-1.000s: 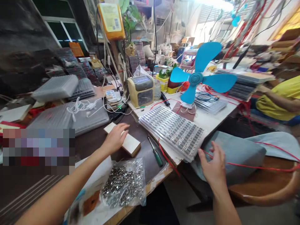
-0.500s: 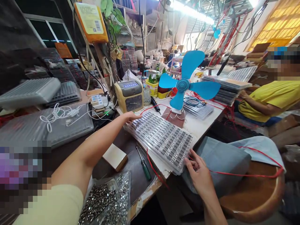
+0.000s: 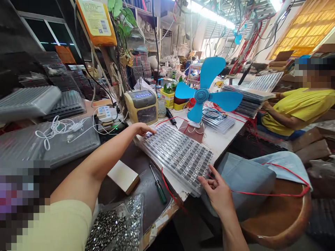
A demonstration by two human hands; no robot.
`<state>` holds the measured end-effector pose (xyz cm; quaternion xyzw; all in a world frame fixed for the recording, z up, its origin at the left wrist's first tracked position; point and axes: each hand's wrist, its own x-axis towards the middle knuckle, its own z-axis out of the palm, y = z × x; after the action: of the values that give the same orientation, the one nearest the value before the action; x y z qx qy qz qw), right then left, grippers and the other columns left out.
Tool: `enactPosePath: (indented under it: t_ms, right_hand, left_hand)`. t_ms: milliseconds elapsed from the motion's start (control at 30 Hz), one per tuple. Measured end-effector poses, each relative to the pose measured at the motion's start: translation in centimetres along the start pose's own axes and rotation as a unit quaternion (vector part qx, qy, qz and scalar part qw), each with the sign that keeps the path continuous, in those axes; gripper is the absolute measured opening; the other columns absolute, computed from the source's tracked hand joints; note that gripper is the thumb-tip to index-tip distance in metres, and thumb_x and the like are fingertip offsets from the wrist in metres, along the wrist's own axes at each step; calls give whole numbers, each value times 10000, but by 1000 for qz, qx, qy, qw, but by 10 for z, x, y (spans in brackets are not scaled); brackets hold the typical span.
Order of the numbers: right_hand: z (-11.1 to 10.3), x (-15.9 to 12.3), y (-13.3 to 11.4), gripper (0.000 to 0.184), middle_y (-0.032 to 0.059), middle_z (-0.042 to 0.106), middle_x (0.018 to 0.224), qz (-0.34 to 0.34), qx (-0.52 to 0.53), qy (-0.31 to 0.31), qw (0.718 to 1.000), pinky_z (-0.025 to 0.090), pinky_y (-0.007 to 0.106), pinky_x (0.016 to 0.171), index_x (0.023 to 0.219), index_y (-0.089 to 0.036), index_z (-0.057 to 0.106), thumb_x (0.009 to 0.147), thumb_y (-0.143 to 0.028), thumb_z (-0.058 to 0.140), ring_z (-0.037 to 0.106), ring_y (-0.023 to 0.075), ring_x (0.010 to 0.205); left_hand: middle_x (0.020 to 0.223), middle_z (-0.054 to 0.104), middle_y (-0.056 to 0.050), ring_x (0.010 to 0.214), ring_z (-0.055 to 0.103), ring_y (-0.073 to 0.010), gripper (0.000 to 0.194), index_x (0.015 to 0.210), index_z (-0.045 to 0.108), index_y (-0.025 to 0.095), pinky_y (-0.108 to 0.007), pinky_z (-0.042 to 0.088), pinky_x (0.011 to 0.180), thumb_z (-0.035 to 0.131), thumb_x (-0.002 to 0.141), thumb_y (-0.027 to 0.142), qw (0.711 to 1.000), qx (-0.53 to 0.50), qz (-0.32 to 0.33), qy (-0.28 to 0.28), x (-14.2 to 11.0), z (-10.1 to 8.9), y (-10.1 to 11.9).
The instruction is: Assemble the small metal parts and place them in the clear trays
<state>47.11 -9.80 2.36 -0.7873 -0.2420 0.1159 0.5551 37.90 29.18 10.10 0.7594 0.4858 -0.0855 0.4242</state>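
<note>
On a white tabletop (image 3: pixel 219 134), left hand (image 3: pixel 142 129) and right hand (image 3: pixel 220 193) hold opposite ends of a tray (image 3: pixel 180 151)

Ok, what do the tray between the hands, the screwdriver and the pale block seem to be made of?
Tray: likely clear, glossy plastic; its edge looks see-through and catches highlights. Screwdriver: metal-looking shaft; the dark green handle is probably plastic, judging by its smooth sheen. Block: perhaps wood, with a smooth pale top and brownish side, though coated board is possible.
</note>
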Motion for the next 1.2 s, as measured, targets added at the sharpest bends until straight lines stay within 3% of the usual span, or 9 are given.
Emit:
enactPosePath:
  t_ms: [200, 467, 533, 633, 733, 833, 967, 1100, 1200]
  right_hand:
    - [2, 0, 1, 786, 55, 662, 879, -8, 18, 0, 1000, 509, 274, 570, 1296, -170, 539, 651, -595, 687, 576, 130, 614]
    - [6, -1, 1, 841, -7, 626, 701, 12, 83, 1, 996, 466, 238, 546, 1340, -146, 472, 642, -544, 720, 547, 121, 595]
    - [5, -4, -4, 787, 36, 655, 872, -3, 98, 29, 995, 493, 249, 617, 1329, -163, 475, 668, -523, 703, 588, 131, 689]
    - [4, -9, -22, 622, 100, 545, 1272, -62, 121, 94, 986, 486, 327, 891, 1292, -205, 492, 749, -465, 647, 560, 206, 1098]
    - [10, -12, -47, 561, 86, 480, 1360, -125, 130, 88, 980, 401, 403, 1035, 1267, -246, 496, 757, -403, 668, 430, 232, 1282]
    - [33, -12, -70, 692, 114, 492, 1337, -121, 144, -25, 982, 425, 464, 1002, 1338, -250, 406, 727, -433, 675, 492, 252, 1223]
    - [94, -9, -89, 665, 124, 514, 1303, -115, 111, -212, 964, 495, 412, 899, 1349, -239, 399, 757, -451, 616, 557, 240, 1120]
    - [170, 3, -104, 539, 102, 566, 1252, -192, 66, -327, 923, 487, 397, 896, 1290, -226, 471, 776, -360, 567, 556, 231, 1110]
    - [215, 16, -114, 486, 108, 602, 1208, -217, 22, -338, 916, 464, 392, 923, 1233, -195, 529, 751, -257, 546, 579, 227, 1071]
  left_hand:
    - [648, 565, -12, 664, 535, -136, 345, 705, 573, 140, -224, 435, 581, 824, 589, 347, 999, -42, 10, -8, -6, -2, 0]
    - [693, 617, 1, 576, 543, -106, 191, 864, 632, 150, -251, 467, 584, 725, 739, 261, 979, -159, 112, -65, -45, -7, 15]
    - [713, 620, -1, 579, 547, -98, 189, 911, 631, 153, -256, 475, 606, 708, 760, 236, 968, -202, 136, -63, -60, -9, 17]
    - [718, 609, -30, 575, 544, -90, 185, 925, 630, 93, -268, 470, 617, 689, 775, 184, 937, -256, 229, -56, -90, -20, 3]
    - [836, 618, -35, 706, 594, -96, 189, 1012, 626, 97, -268, 473, 704, 614, 830, 147, 932, -275, 236, -4, -140, -38, -36]
    - [900, 617, -43, 829, 606, -117, 187, 1025, 624, 104, -242, 474, 744, 581, 853, 166, 943, -269, 162, 110, -209, -49, -97]
    - [888, 623, -59, 750, 589, -106, 174, 1009, 607, 134, -211, 487, 661, 537, 880, 228, 935, -297, 47, 188, -283, -43, -195]
    - [818, 618, -20, 694, 578, -88, 249, 950, 582, 144, -185, 490, 607, 586, 850, 372, 927, -266, -63, 256, -307, -9, -274]
    - [761, 626, -22, 708, 609, -115, 332, 905, 578, 136, -201, 508, 594, 561, 850, 463, 926, -244, -98, 270, -301, 23, -301]
